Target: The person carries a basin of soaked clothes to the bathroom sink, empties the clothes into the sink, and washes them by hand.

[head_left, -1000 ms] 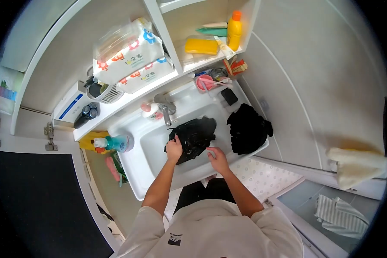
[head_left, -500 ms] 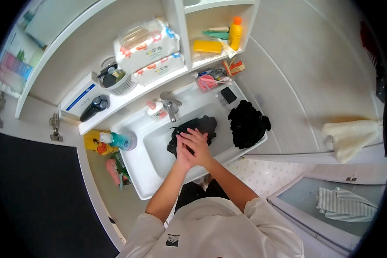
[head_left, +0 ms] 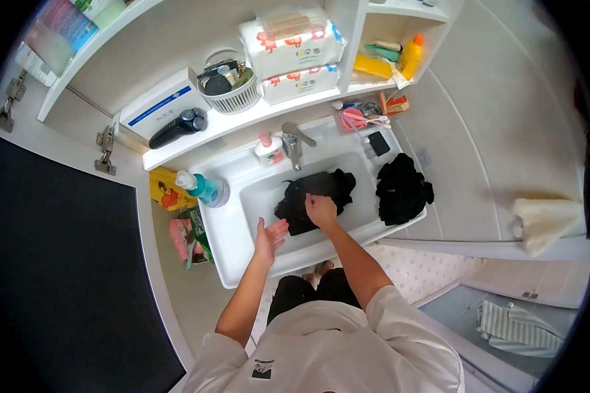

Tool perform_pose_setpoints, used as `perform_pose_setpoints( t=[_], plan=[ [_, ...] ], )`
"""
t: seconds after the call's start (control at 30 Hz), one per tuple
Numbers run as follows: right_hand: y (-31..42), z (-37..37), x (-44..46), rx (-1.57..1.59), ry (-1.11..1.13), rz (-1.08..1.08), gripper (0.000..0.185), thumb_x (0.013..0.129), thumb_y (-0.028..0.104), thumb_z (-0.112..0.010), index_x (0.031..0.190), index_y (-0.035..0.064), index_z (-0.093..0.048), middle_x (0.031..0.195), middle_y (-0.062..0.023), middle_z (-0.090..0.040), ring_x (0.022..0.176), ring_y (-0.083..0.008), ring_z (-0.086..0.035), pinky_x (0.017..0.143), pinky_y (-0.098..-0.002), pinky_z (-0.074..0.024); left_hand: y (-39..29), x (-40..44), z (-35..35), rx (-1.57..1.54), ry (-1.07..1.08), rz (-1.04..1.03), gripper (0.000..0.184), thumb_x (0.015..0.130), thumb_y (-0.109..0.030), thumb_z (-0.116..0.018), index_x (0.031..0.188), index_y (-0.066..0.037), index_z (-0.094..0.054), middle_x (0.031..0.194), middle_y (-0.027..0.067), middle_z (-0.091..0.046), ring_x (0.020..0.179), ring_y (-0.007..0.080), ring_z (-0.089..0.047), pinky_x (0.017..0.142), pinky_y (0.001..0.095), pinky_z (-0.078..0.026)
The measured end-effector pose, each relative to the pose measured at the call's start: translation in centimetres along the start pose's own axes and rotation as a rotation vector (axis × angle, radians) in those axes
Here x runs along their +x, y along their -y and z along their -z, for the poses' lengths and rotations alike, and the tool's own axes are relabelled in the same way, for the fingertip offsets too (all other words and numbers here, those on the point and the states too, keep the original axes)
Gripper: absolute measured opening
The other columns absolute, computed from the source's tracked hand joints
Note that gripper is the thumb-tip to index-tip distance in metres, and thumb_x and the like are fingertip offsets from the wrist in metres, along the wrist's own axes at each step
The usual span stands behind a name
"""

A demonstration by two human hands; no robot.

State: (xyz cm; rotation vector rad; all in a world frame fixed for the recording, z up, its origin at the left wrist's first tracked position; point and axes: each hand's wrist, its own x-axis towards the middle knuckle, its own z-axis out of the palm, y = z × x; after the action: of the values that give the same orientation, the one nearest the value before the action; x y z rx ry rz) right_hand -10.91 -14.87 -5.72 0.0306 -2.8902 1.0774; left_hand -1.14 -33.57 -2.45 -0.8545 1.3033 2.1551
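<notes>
A black garment (head_left: 331, 188) lies bunched in the basin of the white sink (head_left: 224, 226). Over its lower edge is my right hand (head_left: 321, 211), with the fingers curled in; whether anything is inside them is hidden. My left hand (head_left: 269, 241) is held apart from it, over the front left of the basin, palm turned inward and fingers stretched out, with nothing in it. A second black garment (head_left: 403, 191) sits heaped on the sink's right ledge. Behind the basin stands the metal faucet (head_left: 296, 145).
A white pump bottle (head_left: 270, 149) with a pink top stands left of the faucet. On the left ledge is a teal foam bottle (head_left: 206, 188). The shelf above holds a shaver (head_left: 178, 128), a white basket (head_left: 236, 98) and wipes packs (head_left: 295, 52). A cabinet door (head_left: 65, 262) stands open at left.
My hands, pressed together over the garment before, have come apart. The left moved left and opened; the right curled its fingers. The whole view has shifted slightly.
</notes>
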Motion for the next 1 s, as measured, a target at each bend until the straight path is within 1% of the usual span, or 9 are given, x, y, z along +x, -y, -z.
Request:
perform_pose_setpoints(
  t=[0.2,0.3,0.4,0.43,0.57,0.67,0.7,0.83,1.0],
  plan=[
    [-0.2,-0.1,-0.4,0.026,-0.047,0.0,0.049,0.098,0.037,-0.053,0.066,0.0024,-0.067,0.061,-0.0172,-0.064,0.058,-0.0363,-0.065,0.057,-0.0479,-0.0527,0.7,-0.1,-0.5,-0.014,0.036,0.008,0.072,0.1,-0.065,-0.024,0.134,-0.012,-0.061,0.133,0.0051,-0.062,0.114,0.0198,-0.057,0.102,0.0367,-0.035],
    [-1.0,2.1,-0.3,0.579,0.084,-0.319,0.054,0.1,0.042,-0.052,0.068,0.0013,-0.065,0.063,-0.013,-0.065,0.062,-0.0273,-0.067,0.062,-0.0431,-0.054,0.7,-0.2,-2.3,0.048,0.142,-0.044,0.068,0.1,-0.062,-0.03,0.139,-0.013,-0.056,0.135,0.0064,-0.061,0.119,0.0212,-0.056,0.103,0.037,-0.035],
    [-1.2,7.3,-2.3,1.407,0.089,-0.576,0.052,0.102,0.046,-0.049,0.081,0.002,-0.065,0.075,-0.0106,-0.068,0.073,-0.0213,-0.067,0.072,-0.0383,-0.0542,0.4,-1.0,-6.1,0.165,0.22,-0.076,0.061,0.102,-0.053,-0.036,0.149,-0.015,-0.044,0.146,0.0088,-0.051,0.127,0.0242,-0.051,0.11,0.0427,-0.032],
    [-1.9,9.3,-3.6,1.59,0.159,-0.54,0.046,0.103,0.044,-0.046,0.102,0.0035,-0.066,0.1,-0.0108,-0.071,0.094,-0.0229,-0.067,0.09,-0.0369,-0.0506,0.6,-1.2,-7.7,0.191,0.251,-0.092,0.061,0.102,-0.052,-0.039,0.152,-0.016,-0.04,0.148,0.0081,-0.048,0.128,0.025,-0.051,0.109,0.0434,-0.034],
    [-3.8,16.1,-9.0,1.835,0.126,-0.431,0.051,0.101,0.044,-0.046,0.128,0.003,-0.061,0.13,-0.0106,-0.063,0.122,-0.0241,-0.056,0.107,-0.0387,-0.0407,2.1,-2.5,-14.6,0.183,0.448,-0.081,0.067,0.1,-0.049,-0.047,0.157,-0.02,-0.027,0.154,0.0066,-0.039,0.131,0.0278,-0.048,0.107,0.0506,-0.038],
    [-4.7,20.1,-13.1,1.682,-0.069,-0.351,0.054,0.1,0.047,-0.047,0.128,0.0035,-0.06,0.133,-0.0097,-0.061,0.125,-0.0234,-0.055,0.107,-0.0379,-0.0405,4.1,-3.9,-20.0,0.08,0.562,0.089,0.064,0.099,-0.05,-0.049,0.153,-0.019,-0.034,0.149,0.0075,-0.044,0.13,0.0276,-0.048,0.108,0.0586,-0.04],
    [-5.3,21.9,-14.5,1.657,-0.067,-0.325,0.045,0.1,0.035,-0.05,0.132,0.0039,-0.058,0.139,-0.0102,-0.057,0.13,-0.0242,-0.051,0.112,-0.0384,-0.0368,5.8,-3.5,-20.9,0.076,0.596,0.174,0.062,0.099,-0.05,-0.049,0.151,-0.018,-0.036,0.147,0.0078,-0.045,0.13,0.0272,-0.048,0.107,0.0588,-0.04],
    [-11.3,24.3,-20.4,0.542,-0.253,-0.09,0.044,0.094,0.001,-0.053,0.138,0.0062,-0.053,0.146,-0.0146,-0.05,0.14,-0.0302,-0.042,0.116,-0.04,-0.0315,10.8,-5.2,-27.5,0.208,0.633,0.372,0.051,0.102,-0.049,-0.045,0.141,-0.015,-0.047,0.135,0.0074,-0.057,0.121,0.0251,-0.056,0.098,0.0484,-0.049],
    [-16.3,30.3,-27.8,0.499,-0.521,-0.263,0.048,0.092,0.002,-0.057,0.14,0.0087,-0.052,0.152,-0.0158,-0.041,0.14,-0.0342,-0.041,0.114,-0.0414,-0.0345,20.3,-7.0,-36.1,0.541,0.72,0.22,0.051,0.101,-0.043,-0.054,0.143,-0.015,-0.047,0.133,0.0078,-0.058,0.118,0.0242,-0.059,0.096,0.0433,-0.05]
  ],
)
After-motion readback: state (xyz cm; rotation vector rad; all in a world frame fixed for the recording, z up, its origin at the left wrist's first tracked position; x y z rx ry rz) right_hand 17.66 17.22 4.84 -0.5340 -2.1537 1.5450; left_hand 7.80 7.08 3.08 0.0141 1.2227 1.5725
